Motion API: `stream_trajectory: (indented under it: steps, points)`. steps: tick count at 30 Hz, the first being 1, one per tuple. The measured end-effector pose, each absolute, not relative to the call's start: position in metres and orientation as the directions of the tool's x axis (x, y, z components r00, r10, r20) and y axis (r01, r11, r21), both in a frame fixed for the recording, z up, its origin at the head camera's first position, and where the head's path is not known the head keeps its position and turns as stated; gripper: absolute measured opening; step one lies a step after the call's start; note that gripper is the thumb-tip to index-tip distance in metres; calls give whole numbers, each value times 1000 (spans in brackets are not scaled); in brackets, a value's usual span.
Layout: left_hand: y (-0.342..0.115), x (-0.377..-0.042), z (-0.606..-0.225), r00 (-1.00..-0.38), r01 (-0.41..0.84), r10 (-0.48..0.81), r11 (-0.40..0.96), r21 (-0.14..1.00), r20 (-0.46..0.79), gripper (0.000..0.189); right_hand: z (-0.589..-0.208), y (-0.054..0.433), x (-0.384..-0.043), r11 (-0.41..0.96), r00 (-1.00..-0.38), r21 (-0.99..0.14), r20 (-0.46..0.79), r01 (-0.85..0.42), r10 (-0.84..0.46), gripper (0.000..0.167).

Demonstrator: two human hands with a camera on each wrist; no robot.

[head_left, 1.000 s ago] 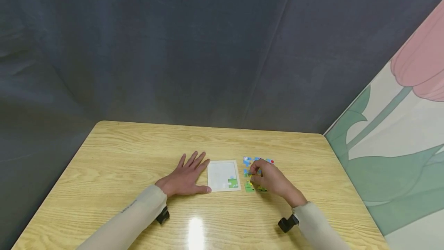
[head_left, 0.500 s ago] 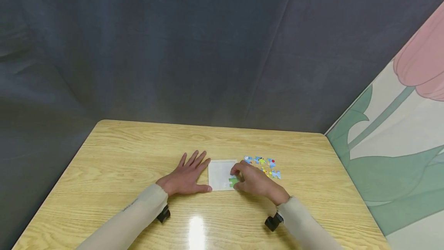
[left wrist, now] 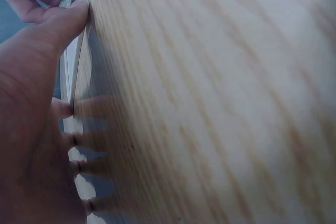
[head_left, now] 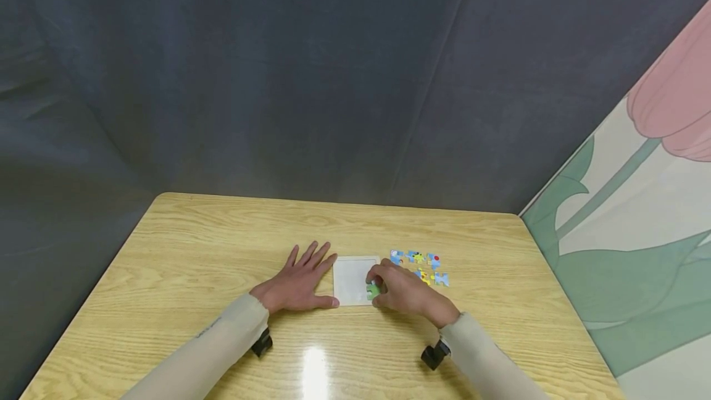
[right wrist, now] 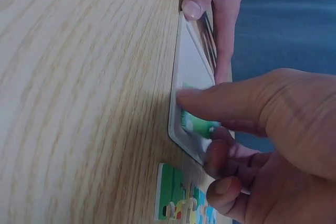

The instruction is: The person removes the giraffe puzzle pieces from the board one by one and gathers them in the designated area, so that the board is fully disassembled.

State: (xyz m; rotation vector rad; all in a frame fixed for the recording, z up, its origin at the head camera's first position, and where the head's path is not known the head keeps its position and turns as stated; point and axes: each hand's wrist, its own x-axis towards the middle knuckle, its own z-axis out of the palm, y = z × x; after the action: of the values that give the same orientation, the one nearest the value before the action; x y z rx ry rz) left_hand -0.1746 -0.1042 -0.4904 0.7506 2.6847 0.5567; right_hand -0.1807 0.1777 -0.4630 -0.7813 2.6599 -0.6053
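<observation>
A square white puzzle tray with a pale frame [head_left: 350, 276] lies on the table between the hands. My left hand [head_left: 294, 287] rests beside it, fingers spread, with thumb and forefinger against its left edge. Over the tray's near right corner bends my right hand [head_left: 408, 291]. In the right wrist view its thumb and curled fingers close around a green jigsaw puzzle piece [right wrist: 197, 125] in that corner, with the thumb by the tray's rim [right wrist: 174, 121]. The fingertips partly hide the piece, and their contact with it is blurred.
Several loose jigsaw pieces [head_left: 418, 257], blue, yellow and red, lie right of the tray; my right hand covers some. A green piece [right wrist: 166, 188] lies close to the tray's edge. The wood table [head_left: 222, 227] meets a dark curtain [head_left: 278, 79] behind.
My right hand has gone left from the loose pieces to the tray's near right corner, then shifted slightly further left. My left hand has stayed at the tray's left edge.
</observation>
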Motion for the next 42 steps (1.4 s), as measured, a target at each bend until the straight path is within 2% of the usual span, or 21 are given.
stream_trajectory:
  steps: [3,9,18,35,42]
  points:
    - [-104,-175,-491,-819,432,545,790,436,-177,98,-462,179,-181,749,-807,-490,-140,-447,-574,18]
    - [-104,-175,-491,-819,437,548,787,435,-169,99,-458,186,-183,670,-788,-624,-136,-403,-600,5]
    - [-107,-175,-494,-815,443,556,780,441,-163,98,-445,208,-184,670,-784,-623,-140,-404,-604,6]
    - [-105,-176,-496,-815,437,553,781,447,-170,98,-440,279,-180,729,-855,-597,-133,-335,-501,3]
    - [-105,-175,-496,-816,435,553,780,449,-171,97,-446,305,-174,746,-864,-598,-168,-294,-475,11]
